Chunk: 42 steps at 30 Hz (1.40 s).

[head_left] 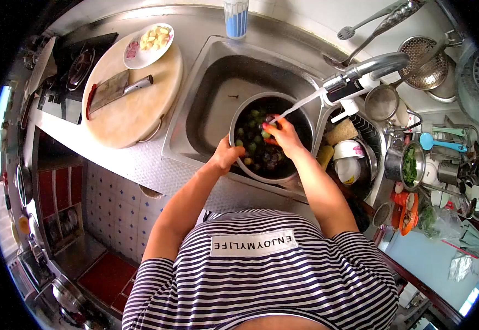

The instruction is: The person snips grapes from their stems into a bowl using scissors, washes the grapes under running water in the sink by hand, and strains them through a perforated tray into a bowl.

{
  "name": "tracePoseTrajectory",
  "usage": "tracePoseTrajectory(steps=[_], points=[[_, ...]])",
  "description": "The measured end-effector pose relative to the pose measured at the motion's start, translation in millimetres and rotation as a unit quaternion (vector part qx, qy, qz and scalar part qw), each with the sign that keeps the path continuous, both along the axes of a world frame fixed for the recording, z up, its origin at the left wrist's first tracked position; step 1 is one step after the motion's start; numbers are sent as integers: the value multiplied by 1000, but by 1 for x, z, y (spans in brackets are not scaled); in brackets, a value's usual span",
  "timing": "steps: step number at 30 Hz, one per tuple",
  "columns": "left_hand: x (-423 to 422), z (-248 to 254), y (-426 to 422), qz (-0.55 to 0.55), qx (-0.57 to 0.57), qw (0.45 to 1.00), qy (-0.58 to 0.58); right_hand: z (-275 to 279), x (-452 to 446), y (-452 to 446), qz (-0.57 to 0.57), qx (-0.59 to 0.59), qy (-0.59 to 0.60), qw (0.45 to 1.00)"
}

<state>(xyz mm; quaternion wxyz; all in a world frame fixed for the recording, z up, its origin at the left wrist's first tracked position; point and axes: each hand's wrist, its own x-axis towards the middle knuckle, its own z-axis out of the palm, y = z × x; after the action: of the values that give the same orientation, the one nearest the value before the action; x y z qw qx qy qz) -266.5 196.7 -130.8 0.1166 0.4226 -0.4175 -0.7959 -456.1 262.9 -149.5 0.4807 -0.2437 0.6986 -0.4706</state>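
Observation:
A round metal basin (238,122) with green and dark purple grapes (257,148) in it rests in the right part of the sink. My left hand (228,154) is closed on the basin's left rim, thumb over the edge. Inside the basin, my right hand (281,137) has its fingers curled round some grapes, a green and a dark one showing at the fingertips. Water runs from the faucet (355,74) down onto that hand. The lower fruit is partly hidden by the hand and by shadow.
On the left, a round cutting board (124,122) bears a cleaver (112,91) and a plate (140,60) of chopped pieces. Bowls (348,149) sit in a rack right of the sink (198,69). A patterned cup (236,19) stands behind. Strainers (423,60) hang at right.

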Motion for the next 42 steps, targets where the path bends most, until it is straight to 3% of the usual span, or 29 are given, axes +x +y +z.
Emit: tracePoseTrajectory(steps=[1,3,4,5,8,13,15,17,19,22,24,25,28,29,31,33,34,36,39,40,42], points=[[1,0,1,-2,-9,1000,10,-4,5,-9,27,-33,192,981],[2,-4,2,-3,-6,1000,4,3,23,-6,153,-37,404,901],[1,-6,0,-3,-5,1000,-2,3,38,5,157,-91,442,879],[0,-6,-1,-4,-7,1000,0,18,43,15,254,-52,462,848],[0,-11,1,21,3,1000,21,25,15,32,390,-104,441,802],[3,-22,-1,-20,-19,1000,15,32,20,12,260,-15,514,817],[1,-16,1,-1,-7,1000,21,36,44,15,269,-90,515,808],[1,-15,1,17,10,999,28,41,44,25,312,-51,463,828],[1,-21,1,9,1,1000,22,40,17,33,402,-49,496,769],[5,-24,-2,-44,-8,999,8,21,2,28,325,-67,497,802],[4,-19,-3,-40,-26,999,6,3,22,27,250,-95,550,791],[5,-16,-2,-38,-38,999,2,50,45,22,332,3,541,773],[1,-8,2,5,-5,1000,8,51,34,34,436,-86,370,816],[2,-5,1,6,-4,1000,8,53,20,34,437,-85,369,816],[1,0,1,-9,0,1000,20,62,-8,29,396,-64,392,828],[1,-6,1,-11,2,1000,15,68,-27,18,273,-46,450,849],[1,-7,0,-13,1,1000,8,63,-25,15,218,-7,516,829],[0,-7,0,-15,0,1000,-3,60,-10,10,236,30,483,843],[1,-2,1,-9,-1,1000,-1,18,-1,-2,167,114,457,866],[1,-2,2,-2,-4,1000,17,26,-6,-2,212,35,214,953],[0,-7,2,8,5,1000,17,7,-8,-8,185,72,-31,980]])
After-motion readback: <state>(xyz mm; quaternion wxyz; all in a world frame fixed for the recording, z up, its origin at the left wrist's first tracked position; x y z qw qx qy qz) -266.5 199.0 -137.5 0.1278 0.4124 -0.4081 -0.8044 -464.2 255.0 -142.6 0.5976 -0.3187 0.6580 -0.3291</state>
